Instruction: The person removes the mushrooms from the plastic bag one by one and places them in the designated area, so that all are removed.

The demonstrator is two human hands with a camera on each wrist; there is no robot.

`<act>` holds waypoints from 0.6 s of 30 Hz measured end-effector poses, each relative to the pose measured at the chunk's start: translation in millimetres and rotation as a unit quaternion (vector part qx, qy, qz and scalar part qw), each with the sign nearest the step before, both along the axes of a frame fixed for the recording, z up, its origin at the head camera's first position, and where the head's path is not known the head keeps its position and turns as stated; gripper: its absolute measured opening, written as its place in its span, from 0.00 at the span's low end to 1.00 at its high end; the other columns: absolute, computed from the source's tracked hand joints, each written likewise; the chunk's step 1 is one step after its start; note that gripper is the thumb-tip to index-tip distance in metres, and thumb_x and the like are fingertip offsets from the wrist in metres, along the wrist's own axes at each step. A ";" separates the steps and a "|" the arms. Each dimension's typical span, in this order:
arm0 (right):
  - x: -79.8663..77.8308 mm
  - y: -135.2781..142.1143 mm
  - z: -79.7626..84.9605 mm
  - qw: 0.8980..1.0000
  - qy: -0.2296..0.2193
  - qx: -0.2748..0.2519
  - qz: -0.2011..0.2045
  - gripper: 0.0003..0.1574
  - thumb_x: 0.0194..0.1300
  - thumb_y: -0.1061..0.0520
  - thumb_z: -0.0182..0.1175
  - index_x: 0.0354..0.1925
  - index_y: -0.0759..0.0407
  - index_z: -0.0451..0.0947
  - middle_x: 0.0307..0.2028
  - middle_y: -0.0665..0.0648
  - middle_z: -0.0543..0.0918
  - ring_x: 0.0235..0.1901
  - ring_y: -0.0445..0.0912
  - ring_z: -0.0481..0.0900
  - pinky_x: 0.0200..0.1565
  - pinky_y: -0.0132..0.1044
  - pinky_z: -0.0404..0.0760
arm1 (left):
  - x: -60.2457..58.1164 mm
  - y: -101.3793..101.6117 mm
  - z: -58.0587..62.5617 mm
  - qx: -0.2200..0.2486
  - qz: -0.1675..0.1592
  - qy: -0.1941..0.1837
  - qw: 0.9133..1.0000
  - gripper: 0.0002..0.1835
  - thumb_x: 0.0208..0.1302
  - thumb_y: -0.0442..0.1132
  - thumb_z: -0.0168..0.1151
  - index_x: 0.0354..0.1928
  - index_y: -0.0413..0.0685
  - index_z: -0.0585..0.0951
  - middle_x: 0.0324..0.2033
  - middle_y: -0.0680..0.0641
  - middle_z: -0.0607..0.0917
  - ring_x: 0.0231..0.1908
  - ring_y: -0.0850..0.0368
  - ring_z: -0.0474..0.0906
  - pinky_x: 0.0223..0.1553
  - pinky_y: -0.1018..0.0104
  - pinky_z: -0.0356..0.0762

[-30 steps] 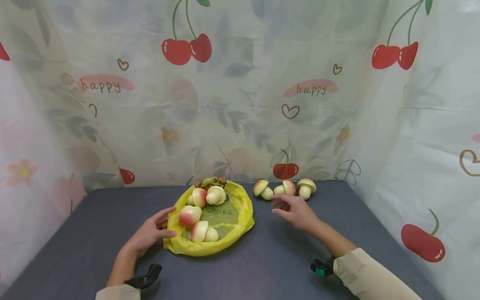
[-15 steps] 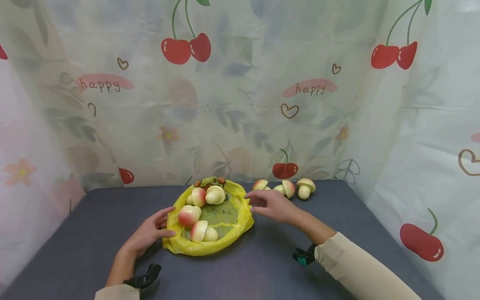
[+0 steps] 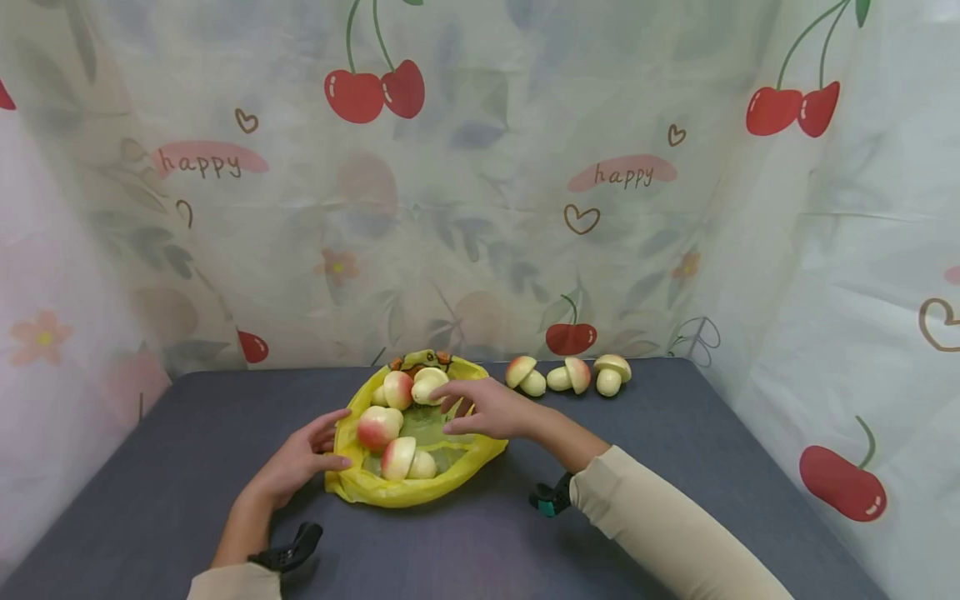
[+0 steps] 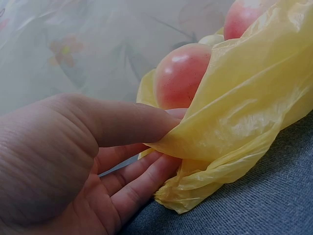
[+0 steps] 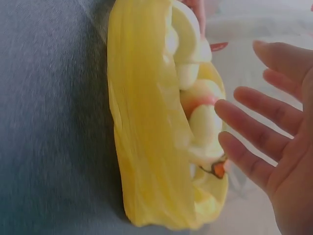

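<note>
Now over the yellow bag (image 3: 418,497): the right hand (image 3: 491,410), moved in from beside the loose mushrooms (image 3: 578,375).
Nearest, the left hand (image 3: 294,463) pinches the bag's rim between thumb and fingers; inside lie four bagged mushrooms (image 3: 377,429); above them the right hand's fingers spread, holding nothing; beyond, three loose mushrooms remain at the far edge of the table (image 3: 420,554), so the packing seems unfinished.

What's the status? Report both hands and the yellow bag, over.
Left hand pinches rim of yellow bag. Right hand empty, over the bag's opening. Four mushrooms visible inside, three more on table. Right hand partly blocks head view of bag.
</note>
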State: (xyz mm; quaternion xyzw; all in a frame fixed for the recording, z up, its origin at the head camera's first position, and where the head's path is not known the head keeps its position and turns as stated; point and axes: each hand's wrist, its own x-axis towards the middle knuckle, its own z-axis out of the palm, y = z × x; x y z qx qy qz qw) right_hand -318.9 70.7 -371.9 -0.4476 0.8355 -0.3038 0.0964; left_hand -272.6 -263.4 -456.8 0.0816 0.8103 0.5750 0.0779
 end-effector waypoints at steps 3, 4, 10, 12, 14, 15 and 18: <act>-0.4 -9.5 -4.4 1.000 -0.022 0.013 0.008 0.29 0.67 0.52 0.63 0.64 0.51 0.71 0.50 0.56 0.82 0.45 0.45 0.82 0.45 0.32 0.78 | -0.2 -0.3 -0.1 -0.006 -0.001 0.008 1.000 0.43 0.59 0.37 0.70 0.73 0.42 0.59 0.63 0.30 0.69 0.56 0.40 0.72 0.54 0.52 0.74; 0.0 -12.2 -6.2 0.999 -0.028 0.018 0.011 0.29 0.67 0.52 0.63 0.64 0.51 0.70 0.51 0.57 0.81 0.45 0.46 0.82 0.45 0.32 0.78 | -0.4 -0.2 -0.2 -0.007 -0.001 0.008 1.000 0.43 0.58 0.37 0.70 0.73 0.42 0.59 0.63 0.30 0.69 0.56 0.40 0.72 0.54 0.52 0.74; 4.2 -26.0 -13.2 0.997 -0.061 0.042 0.020 0.34 0.65 0.51 0.65 0.66 0.54 0.69 0.55 0.59 0.79 0.46 0.45 0.81 0.40 0.30 0.79 | -0.8 0.0 0.3 -0.013 0.003 0.009 1.000 0.43 0.58 0.37 0.70 0.73 0.42 0.59 0.63 0.30 0.70 0.56 0.41 0.72 0.54 0.52 0.74; 4.3 -30.2 -14.6 0.997 -0.064 0.048 0.019 0.35 0.64 0.52 0.66 0.67 0.55 0.68 0.56 0.59 0.79 0.46 0.45 0.81 0.41 0.30 0.78 | -0.2 -0.2 0.8 -0.016 0.002 0.010 1.000 0.43 0.58 0.37 0.70 0.73 0.42 0.59 0.63 0.30 0.70 0.56 0.41 0.72 0.54 0.51 0.74; 3.6 -34.4 -16.2 0.996 -0.064 0.058 0.016 0.36 0.64 0.53 0.66 0.67 0.56 0.68 0.56 0.58 0.78 0.46 0.44 0.81 0.42 0.30 0.78 | 0.0 -0.8 1.1 -0.017 0.003 0.010 1.000 0.43 0.58 0.37 0.70 0.73 0.42 0.59 0.63 0.30 0.69 0.56 0.41 0.72 0.55 0.51 0.74; 3.2 -36.4 -17.2 0.996 -0.059 0.064 0.014 0.36 0.64 0.53 0.67 0.67 0.55 0.68 0.56 0.58 0.78 0.45 0.44 0.81 0.42 0.29 0.77 | 0.0 -1.1 1.1 -0.017 0.003 0.010 1.000 0.43 0.58 0.37 0.70 0.73 0.43 0.59 0.63 0.30 0.69 0.56 0.40 0.72 0.55 0.51 0.74; 3.0 -41.6 -20.4 0.995 -0.048 0.084 0.010 0.37 0.62 0.55 0.68 0.67 0.52 0.68 0.56 0.56 0.79 0.43 0.41 0.81 0.42 0.28 0.77 | -0.7 -1.2 1.2 -0.015 0.003 0.007 1.000 0.43 0.58 0.37 0.70 0.73 0.43 0.59 0.63 0.30 0.70 0.56 0.41 0.72 0.54 0.52 0.74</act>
